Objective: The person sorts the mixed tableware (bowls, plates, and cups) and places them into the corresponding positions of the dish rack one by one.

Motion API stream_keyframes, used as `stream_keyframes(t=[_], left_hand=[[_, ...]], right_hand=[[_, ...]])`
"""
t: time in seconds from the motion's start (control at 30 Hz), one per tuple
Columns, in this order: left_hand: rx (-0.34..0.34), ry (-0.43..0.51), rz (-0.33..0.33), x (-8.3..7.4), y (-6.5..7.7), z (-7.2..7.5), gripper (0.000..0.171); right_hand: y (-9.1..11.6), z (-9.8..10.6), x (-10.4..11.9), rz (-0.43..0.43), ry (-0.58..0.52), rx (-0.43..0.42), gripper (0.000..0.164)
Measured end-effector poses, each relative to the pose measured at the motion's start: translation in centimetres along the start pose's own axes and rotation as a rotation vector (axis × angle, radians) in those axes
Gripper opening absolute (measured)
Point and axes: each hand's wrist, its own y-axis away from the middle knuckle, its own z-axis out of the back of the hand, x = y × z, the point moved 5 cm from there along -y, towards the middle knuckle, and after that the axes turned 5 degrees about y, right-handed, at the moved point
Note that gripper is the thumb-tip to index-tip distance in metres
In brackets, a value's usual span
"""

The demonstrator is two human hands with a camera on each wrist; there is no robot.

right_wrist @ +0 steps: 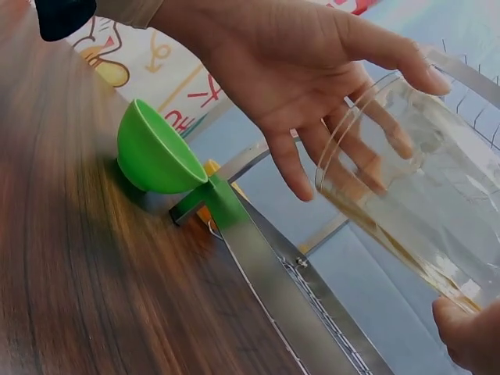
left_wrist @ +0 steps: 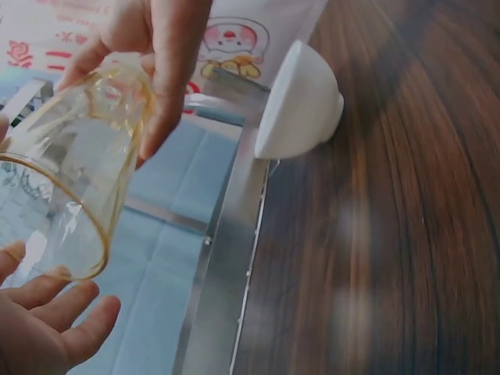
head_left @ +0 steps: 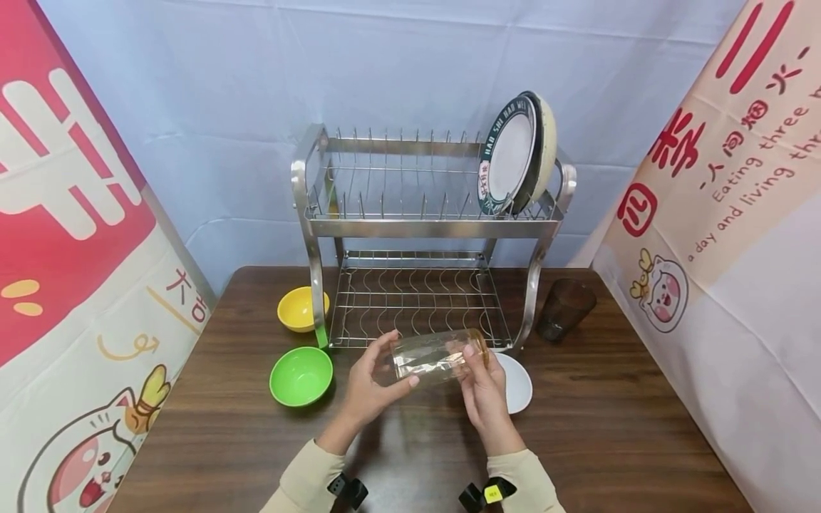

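A clear, amber-tinted drinking glass point(head_left: 436, 355) lies almost sideways in the air in front of the rack, its mouth toward the left. My right hand point(head_left: 484, 388) grips it near the base, thumb on the near side; in the left wrist view those right-hand fingers point(left_wrist: 168, 86) wrap the base end. My left hand point(head_left: 372, 381) is spread around the mouth end. The right wrist view shows the left thumb point(right_wrist: 426, 74) along the glass's side and the other fingers loosely extended behind the rim. A white bowl point(head_left: 518, 385) stands beside my right hand, partly hidden by it.
A two-tier metal dish rack point(head_left: 436, 228) stands at the back, with plates point(head_left: 513, 153) upright at its upper right. A green bowl point(head_left: 301, 376) and a yellow bowl point(head_left: 298, 310) sit on the left, a dark cup point(head_left: 566, 308) on the right. Printed cloths hang at both sides.
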Motion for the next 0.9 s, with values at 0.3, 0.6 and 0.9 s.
stream_keyframes(t=[0.3, 0.6, 0.9], left_hand=[[-0.045, -0.174, -0.068, 3.7, 0.4, 1.3, 0.074], [-0.16, -0.294, -0.222, 3.2, -0.3, 2.7, 0.059], [-0.441, -0.431, -0.396, 3.0, -1.4, 5.2, 0.042]], right_hand=[[-0.1, 0.3, 0.5, 0.043, 0.0, -0.078, 0.023], [-0.7, 0.5, 1.1, 0.123, 0.139, -0.16, 0.035], [-1.3, 0.5, 1.9, 0.26, 0.245, -0.182, 0.049]])
